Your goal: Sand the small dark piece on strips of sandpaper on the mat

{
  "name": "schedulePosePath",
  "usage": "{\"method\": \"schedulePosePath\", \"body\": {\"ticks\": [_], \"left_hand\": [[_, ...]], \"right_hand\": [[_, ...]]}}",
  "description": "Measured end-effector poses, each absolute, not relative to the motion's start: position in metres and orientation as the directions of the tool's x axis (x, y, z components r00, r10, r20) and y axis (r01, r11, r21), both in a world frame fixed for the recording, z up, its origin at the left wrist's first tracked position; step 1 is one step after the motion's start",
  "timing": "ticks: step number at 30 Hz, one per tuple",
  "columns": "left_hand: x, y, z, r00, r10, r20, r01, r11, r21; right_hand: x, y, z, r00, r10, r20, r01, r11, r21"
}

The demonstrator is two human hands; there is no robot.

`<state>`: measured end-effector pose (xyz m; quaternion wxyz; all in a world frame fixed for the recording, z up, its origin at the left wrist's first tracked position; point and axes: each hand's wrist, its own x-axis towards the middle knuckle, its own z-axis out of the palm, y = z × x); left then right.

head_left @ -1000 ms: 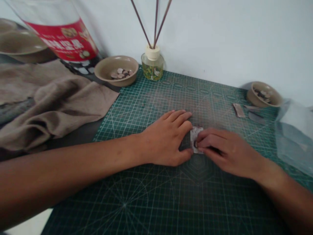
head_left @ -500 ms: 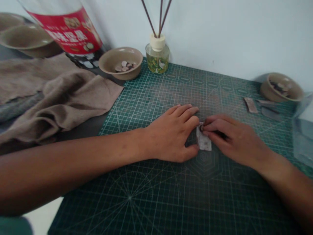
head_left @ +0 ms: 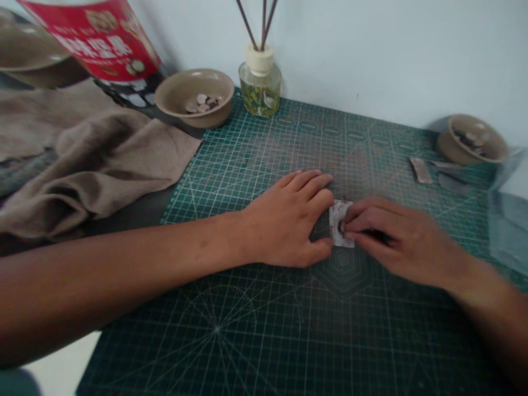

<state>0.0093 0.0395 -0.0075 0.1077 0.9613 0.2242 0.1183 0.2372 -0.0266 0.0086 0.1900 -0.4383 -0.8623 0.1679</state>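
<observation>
A small pale speckled rectangular piece (head_left: 336,210) lies flat on the green cutting mat (head_left: 264,330). My left hand (head_left: 291,220) rests palm down with fingers stretched out; its index finger and thumb touch the piece's left edge. Over the right side of the piece, my right hand (head_left: 396,234) is closed in a pinch. Between its fingertips shows the edge of a small dark round piece (head_left: 341,226), pressed against the pale surface. Most of that round piece is hidden by the fingers.
Brown suede-like cloth (head_left: 124,148) lies at left, near a bowl of small round pieces (head_left: 193,118). A red-labelled jar (head_left: 103,49) and reed diffuser (head_left: 259,82) stand behind. At right are another bowl (head_left: 454,151), a small strip (head_left: 421,170) and a clear plastic container (head_left: 509,214).
My right hand has slid the small dark round piece from the far end of the pale piece toward its nearer end. The left hand stays in place; the view has shifted slightly.
</observation>
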Motion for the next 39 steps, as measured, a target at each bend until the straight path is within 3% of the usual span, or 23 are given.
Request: {"method": "schedulePosePath", "body": {"ticks": [6,12,17,23,28,34,39], "left_hand": [[0.01,0.04,-0.007,0.87,0.459,0.178,0.409,-0.875,0.258],[0.01,0.04,-0.007,0.874,0.452,0.178,0.405,-0.88,0.248],[0.01,0.04,-0.007,0.873,0.457,0.171,0.414,-0.88,0.234],[0.01,0.04,-0.006,0.878,0.448,0.17,0.403,-0.882,0.244],[0.01,0.04,-0.007,0.876,0.451,0.171,0.408,-0.882,0.238],[0.01,0.04,-0.007,0.882,0.434,0.183,0.387,-0.89,0.242],[0.01,0.041,-0.007,0.877,0.447,0.175,0.404,-0.884,0.237]], "right_hand": [[0.239,-0.024,0.009,-0.467,0.856,0.224,0.765,0.517,-0.384],[0.241,-0.028,0.009,-0.593,0.792,0.142,0.642,0.572,-0.511],[0.238,-0.024,0.006,-0.508,0.832,0.222,0.752,0.554,-0.356],[0.239,-0.026,0.005,-0.61,0.77,0.186,0.685,0.63,-0.366],[0.242,-0.019,0.006,-0.474,0.846,0.245,0.786,0.532,-0.314],[0.24,-0.025,0.009,-0.661,0.732,0.166,0.631,0.662,-0.405],[0.243,-0.015,0.007,-0.517,0.822,0.239,0.744,0.57,-0.35]]}}
